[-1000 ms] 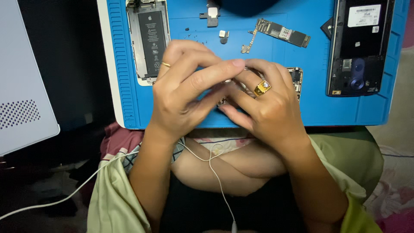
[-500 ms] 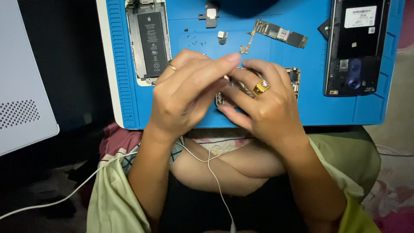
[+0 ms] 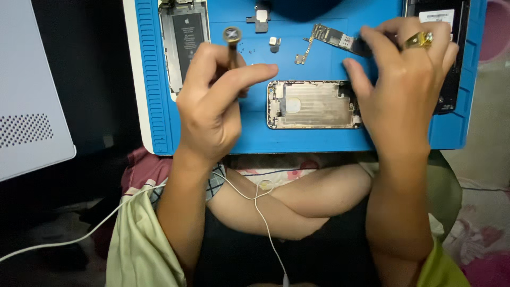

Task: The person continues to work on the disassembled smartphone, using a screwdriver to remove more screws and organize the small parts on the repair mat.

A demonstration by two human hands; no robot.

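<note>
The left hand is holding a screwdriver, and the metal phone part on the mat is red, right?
Not quite. The left hand does hold a screwdriver, and the metal phone part does lie on the mat, but the part is silver-grey, not red. The head view shows it between the two hands.
</note>
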